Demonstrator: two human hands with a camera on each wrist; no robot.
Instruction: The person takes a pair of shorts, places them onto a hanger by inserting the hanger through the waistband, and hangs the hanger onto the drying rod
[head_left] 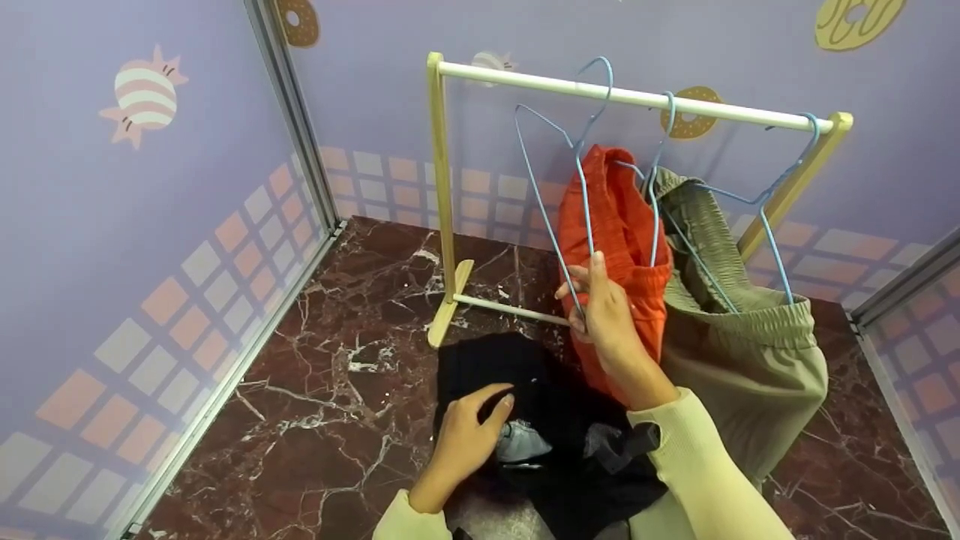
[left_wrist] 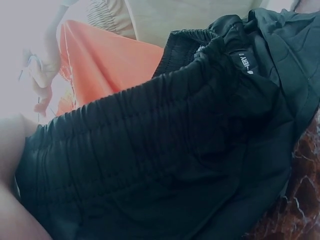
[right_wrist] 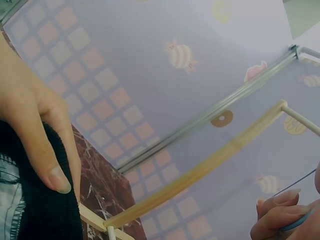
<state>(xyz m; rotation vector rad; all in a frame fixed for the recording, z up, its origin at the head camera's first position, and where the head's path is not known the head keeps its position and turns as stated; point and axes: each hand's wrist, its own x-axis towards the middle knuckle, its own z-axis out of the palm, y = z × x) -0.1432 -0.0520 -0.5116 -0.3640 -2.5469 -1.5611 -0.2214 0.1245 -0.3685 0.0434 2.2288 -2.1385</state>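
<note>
My left hand (head_left: 466, 435) grips the waistband of black trousers (head_left: 487, 364), thumb on one side and fingers on the other. In the left wrist view, the gathered waistband of the black trousers (left_wrist: 125, 135) fills the middle, with a white-lettered label (left_wrist: 243, 61) inside. A light grey-blue patch (head_left: 523, 442) shows within them in the head view. My right hand (head_left: 607, 315) grips the lower part of a bare blue wire hanger (head_left: 583, 180). Its hook overlaps the rack's white rail; whether it rests there I cannot tell. Right-hand fingers (right_wrist: 280, 215) also appear in the right wrist view.
A wooden rack (head_left: 441, 172) with a white rail (head_left: 525, 77) stands before the patterned wall. On its blue hangers hang red-orange trousers (head_left: 600, 217) and khaki trousers (head_left: 742, 360), right beside my right hand. Dark red marble floor (head_left: 322, 427) lies to the left.
</note>
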